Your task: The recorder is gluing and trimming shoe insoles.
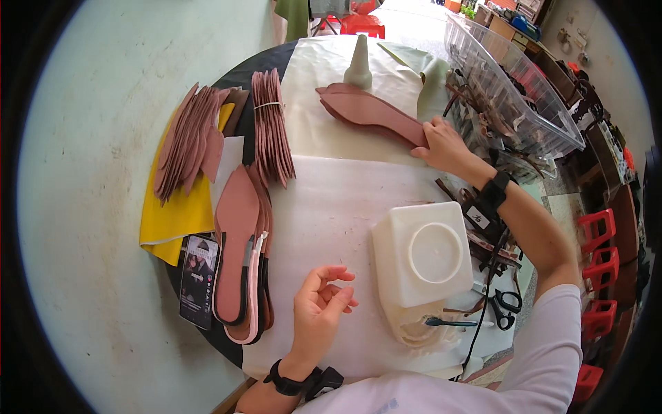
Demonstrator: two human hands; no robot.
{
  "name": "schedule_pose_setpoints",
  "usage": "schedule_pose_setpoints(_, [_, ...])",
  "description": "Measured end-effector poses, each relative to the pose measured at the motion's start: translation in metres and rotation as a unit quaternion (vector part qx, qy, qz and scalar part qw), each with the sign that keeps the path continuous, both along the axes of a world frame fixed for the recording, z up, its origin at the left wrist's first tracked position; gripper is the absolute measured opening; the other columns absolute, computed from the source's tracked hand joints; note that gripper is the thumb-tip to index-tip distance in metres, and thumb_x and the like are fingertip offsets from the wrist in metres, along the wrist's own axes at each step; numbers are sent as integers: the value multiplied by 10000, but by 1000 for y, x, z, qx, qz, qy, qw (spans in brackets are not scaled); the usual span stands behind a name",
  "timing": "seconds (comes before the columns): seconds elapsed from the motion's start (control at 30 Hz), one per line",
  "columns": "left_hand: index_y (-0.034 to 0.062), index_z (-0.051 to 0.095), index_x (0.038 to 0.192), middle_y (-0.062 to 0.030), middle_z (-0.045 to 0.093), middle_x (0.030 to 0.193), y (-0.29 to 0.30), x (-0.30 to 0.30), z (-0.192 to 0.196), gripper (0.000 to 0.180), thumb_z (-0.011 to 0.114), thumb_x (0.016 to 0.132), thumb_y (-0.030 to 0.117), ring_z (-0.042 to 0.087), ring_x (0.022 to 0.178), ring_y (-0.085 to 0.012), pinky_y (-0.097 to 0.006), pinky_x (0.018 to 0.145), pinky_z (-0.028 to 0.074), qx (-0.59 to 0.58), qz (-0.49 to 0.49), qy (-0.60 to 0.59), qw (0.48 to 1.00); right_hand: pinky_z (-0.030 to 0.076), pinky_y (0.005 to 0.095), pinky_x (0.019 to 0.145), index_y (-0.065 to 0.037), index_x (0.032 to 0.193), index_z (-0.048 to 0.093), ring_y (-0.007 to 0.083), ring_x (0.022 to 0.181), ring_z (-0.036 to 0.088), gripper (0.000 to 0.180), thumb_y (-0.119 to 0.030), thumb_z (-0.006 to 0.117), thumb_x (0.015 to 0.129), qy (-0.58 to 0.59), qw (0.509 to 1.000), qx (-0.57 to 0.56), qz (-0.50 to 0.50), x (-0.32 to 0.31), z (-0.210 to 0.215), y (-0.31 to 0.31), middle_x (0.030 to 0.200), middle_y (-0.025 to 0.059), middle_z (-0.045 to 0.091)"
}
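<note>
Stacked pink insoles [238, 255] are lain at left on the surface [345, 207]; the left hand [321, 303] is held half-curled, empty; a pink sole [372, 110] is pinched in the right hand [445, 146], apparently being fetched; drawing it in seems needed

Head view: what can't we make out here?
- Right hand: fingertips hidden behind the brown sole stack, so its hold is unclear.
- Clear crate: contents a dark tangle, too small to identify.
- Brush: its front end is hidden under the white tub.
- Phone: screen too small.
- Left hand: empty, fingers curled.
</note>
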State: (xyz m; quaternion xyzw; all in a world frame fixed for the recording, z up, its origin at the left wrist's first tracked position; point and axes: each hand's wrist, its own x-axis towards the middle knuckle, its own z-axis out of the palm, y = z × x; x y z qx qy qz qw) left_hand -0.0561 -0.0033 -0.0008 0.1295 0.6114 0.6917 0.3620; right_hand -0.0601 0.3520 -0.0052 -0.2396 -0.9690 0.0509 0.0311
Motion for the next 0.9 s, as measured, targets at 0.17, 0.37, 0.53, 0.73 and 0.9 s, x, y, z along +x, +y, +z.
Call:
schedule_pose_setpoints(0.17, [-12, 503, 1078, -121, 590, 1007, -1, 1, 1, 251, 526, 828, -10, 578, 671, -131, -244, 606, 462, -2, -17, -2, 1000, 418, 418, 893, 88, 1026, 515, 394, 1064, 467, 542, -265, 712, 665, 34, 999, -15, -15, -4, 1, 1, 1111, 267, 476])
schedule_pose_setpoints(0.37, [-10, 509, 1078, -116, 590, 1001, -4, 2, -4, 244, 519, 835, 11, 570, 661, -130, -241, 603, 457, -12, -4, 25, 1000, 456, 389, 801, 76, 838, 567, 357, 913, 559, 447, -278, 728, 619, 99, 995, -29, -13, 8, 20, 2, 908, 228, 573])
schedule_pose_setpoints(0.53, [-6, 519, 1072, -103, 595, 972, 0, 4, -2, 235, 516, 839, 22, 563, 656, -125, -238, 597, 452, -16, 4, 53, 998, 458, 366, 714, 57, 851, 582, 315, 807, 570, 453, -289, 757, 617, 195, 977, -82, 5, 51, 55, -1, 867, 185, 583])
schedule_pose_setpoints(0.73, [-1, 555, 1018, -112, 618, 859, -4, 6, 5, 173, 523, 863, 69, 566, 648, -134, -239, 587, 445, 9, 2, 94, 996, 457, 305, 699, 8, 1034, 538, 193, 864, 529, 488, -164, 769, 640, 271, 951, -81, 126, 150, 117, -81, 990, 98, 551])
schedule_pose_setpoints(0.9, [-73, 522, 1081, -152, 633, 897, -32, 8, 0, 385, 491, 903, 267, 618, 658, -236, -289, 553, 485, 128, -183, 18, 975, 470, 348, 738, 14, 999, 536, 277, 893, 530, 464, -87, 734, 592, 273, 924, 119, 239, 226, 128, -136, 1007, 127, 536])
